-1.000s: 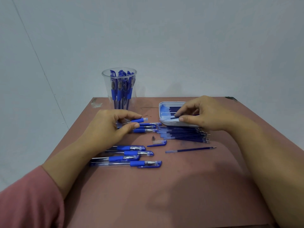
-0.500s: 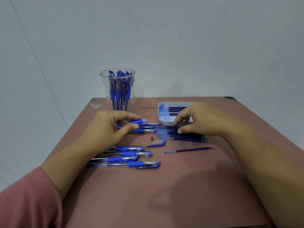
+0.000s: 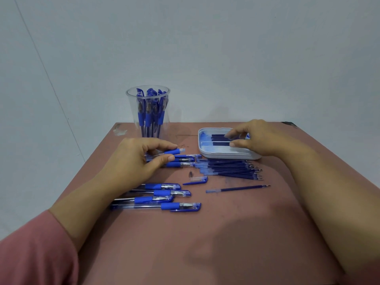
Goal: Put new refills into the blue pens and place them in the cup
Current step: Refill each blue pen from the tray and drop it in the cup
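My left hand (image 3: pixel 131 161) grips a clear pen barrel with a blue grip (image 3: pixel 174 151) just above several blue pens (image 3: pixel 185 162) lying on the table. My right hand (image 3: pixel 265 138) reaches into the white tray (image 3: pixel 226 156), thumb and forefinger pinching the end of a dark refill (image 3: pixel 221 143) among others there. A pile of blue refills (image 3: pixel 232 168) lies in front of the tray. The clear cup (image 3: pixel 131 108) at the back holds several blue pens. A loose cap (image 3: pixel 197 180) and a small metal tip (image 3: pixel 190 173) lie mid-table.
Several capped pens (image 3: pixel 162 196) lie in a row under my left forearm. One single refill (image 3: pixel 238 189) rests alone right of them. The brown table (image 3: pixel 205 243) ends at a pale wall behind the cup and tray.
My right hand went from the tray down to the refill pile and is now back over the tray. My left hand has kept hold of the pen barrel in place.
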Demonstrator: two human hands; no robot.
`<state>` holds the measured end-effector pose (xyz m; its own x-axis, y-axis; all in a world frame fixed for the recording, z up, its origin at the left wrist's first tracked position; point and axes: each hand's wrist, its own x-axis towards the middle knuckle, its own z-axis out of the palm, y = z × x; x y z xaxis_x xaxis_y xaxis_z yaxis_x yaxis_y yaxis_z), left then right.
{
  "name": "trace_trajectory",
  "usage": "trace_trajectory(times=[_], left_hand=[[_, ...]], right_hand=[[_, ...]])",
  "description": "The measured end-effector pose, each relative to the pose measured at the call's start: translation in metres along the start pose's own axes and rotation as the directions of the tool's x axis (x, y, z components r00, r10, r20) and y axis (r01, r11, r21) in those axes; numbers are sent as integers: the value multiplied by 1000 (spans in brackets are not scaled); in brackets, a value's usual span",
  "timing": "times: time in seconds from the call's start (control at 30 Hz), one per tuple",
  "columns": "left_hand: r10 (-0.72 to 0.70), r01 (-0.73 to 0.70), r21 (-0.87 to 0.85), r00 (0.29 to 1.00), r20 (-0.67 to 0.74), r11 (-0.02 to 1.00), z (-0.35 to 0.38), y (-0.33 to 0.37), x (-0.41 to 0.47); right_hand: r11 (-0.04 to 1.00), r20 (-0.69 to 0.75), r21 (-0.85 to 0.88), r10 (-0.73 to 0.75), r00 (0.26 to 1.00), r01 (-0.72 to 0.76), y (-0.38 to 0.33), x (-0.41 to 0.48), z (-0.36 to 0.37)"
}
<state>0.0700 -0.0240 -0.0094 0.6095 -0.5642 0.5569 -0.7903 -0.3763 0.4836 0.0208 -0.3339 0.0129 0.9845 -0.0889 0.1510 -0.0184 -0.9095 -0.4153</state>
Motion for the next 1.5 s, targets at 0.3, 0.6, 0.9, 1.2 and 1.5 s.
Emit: trace_trajectory(times=[0.3, 0.6, 0.9, 1.2, 1.5], left_hand=[[-4, 4, -12, 1000, 2, 1000, 0, -2, 2], [-21, 21, 9, 1000, 13, 1000, 2, -5, 3], [-49, 49, 16, 999, 10, 999, 1, -5, 2], [-89, 89, -20, 996, 13, 996, 1, -7, 2], [-98, 98, -27, 995, 7, 995, -1, -8, 3]], right_hand=[[996, 77, -89, 18, 997, -11, 2, 18, 7], [997, 108, -77, 35, 994, -27, 4, 19, 7], [993, -58, 47, -104, 993, 107, -14, 6, 3], [933, -119, 218, -265, 957, 286, -46, -26, 15], [905, -100, 276, -308, 946, 324, -57, -34, 11]])
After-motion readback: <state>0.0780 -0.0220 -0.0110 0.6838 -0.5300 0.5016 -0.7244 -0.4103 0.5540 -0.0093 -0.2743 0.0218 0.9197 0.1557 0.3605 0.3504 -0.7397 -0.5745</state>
